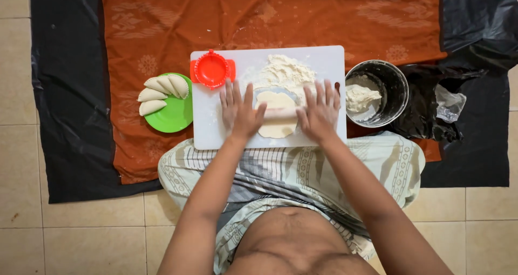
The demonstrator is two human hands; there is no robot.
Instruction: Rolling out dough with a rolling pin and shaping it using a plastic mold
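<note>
A flat round of pale dough [277, 128] lies on a white cutting board [213, 132]. A rolling pin [280, 113] rests across the dough. My left hand [240, 109] presses flat on the pin's left end, fingers spread. My right hand [319, 109] presses flat on its right end in the same way. A heap of flour [283, 70] sits on the board just beyond the dough. A red round dumpling press [212, 70] stands at the board's far left corner.
A green plate [175, 116] left of the board holds several folded dumplings [159, 93]. A metal bowl [396, 81] with a dough lump [360, 97] stands to the right, beside a black plastic bag [426, 113]. Orange cloth [270, 16] covers black sheeting on the tiled floor.
</note>
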